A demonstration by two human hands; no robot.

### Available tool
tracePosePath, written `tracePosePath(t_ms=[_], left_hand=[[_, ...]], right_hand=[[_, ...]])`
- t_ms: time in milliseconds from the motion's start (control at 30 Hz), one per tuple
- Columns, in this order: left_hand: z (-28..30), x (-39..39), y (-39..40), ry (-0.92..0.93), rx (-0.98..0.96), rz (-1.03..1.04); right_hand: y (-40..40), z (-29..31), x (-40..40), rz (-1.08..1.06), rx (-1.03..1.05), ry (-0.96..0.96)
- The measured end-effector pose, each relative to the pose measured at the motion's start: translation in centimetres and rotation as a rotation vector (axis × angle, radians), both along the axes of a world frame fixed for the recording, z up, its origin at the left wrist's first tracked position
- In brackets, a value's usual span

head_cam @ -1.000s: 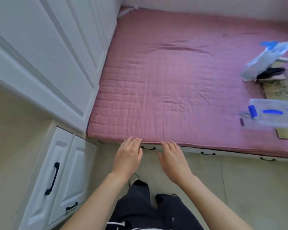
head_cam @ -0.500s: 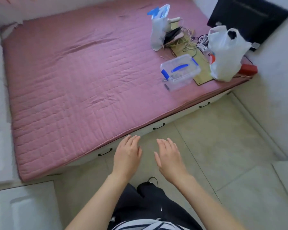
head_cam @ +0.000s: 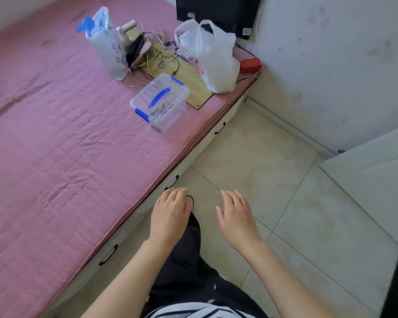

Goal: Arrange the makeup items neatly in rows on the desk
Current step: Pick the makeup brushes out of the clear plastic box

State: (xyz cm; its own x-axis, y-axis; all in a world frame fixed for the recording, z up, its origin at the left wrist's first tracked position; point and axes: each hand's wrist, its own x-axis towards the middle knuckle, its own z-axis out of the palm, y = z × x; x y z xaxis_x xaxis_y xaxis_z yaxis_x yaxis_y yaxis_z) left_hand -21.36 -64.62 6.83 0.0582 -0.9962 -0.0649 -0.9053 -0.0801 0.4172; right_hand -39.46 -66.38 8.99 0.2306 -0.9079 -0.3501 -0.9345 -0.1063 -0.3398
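My left hand (head_cam: 169, 214) and my right hand (head_cam: 236, 215) hover palm down over the tiled floor, beside the bed's edge, fingers spread and holding nothing. A clear plastic box with a blue handle and blue latches (head_cam: 160, 102) sits shut on the pink quilted bed (head_cam: 55, 138), far ahead of both hands; small items show dimly inside it. No desk is in view, and no loose makeup items can be made out.
Behind the box lie a wooden board (head_cam: 193, 88) with tangled cables, a white plastic bag (head_cam: 210, 57), a white and blue bag (head_cam: 106, 47), a red object (head_cam: 250, 65) and a black screen (head_cam: 218, 12). Drawers with black handles (head_cam: 220, 128) run under the bed. White door at right (head_cam: 375, 180).
The view has swung right, from the cupboards and bed's left part to its right end and the wall. Both hands stay out front and have spread slightly apart.
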Motion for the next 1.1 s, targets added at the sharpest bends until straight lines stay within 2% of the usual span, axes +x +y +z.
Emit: tracePosePath(t_ms=[333,633,867,1100], left_hand=[[0.2,3.6,-14.5,0.004,-0.018,0.023],[-0.2,8.6,-27.1,-0.021,0.079,0.062],[-1.1,10.7,-33.2,0.125,0.186,0.306],[-2.5,12.0,-38.7,0.175,0.214,0.538]], right_hand=[[-15.0,0.2,2.4,0.0,0.016,0.027],[-29.2,0.5,6.5,0.063,-0.003,0.04],[-38.1,0.3,9.2,0.207,-0.026,0.029],[-47.5,-0.8,11.2,0.435,-0.028,0.051]])
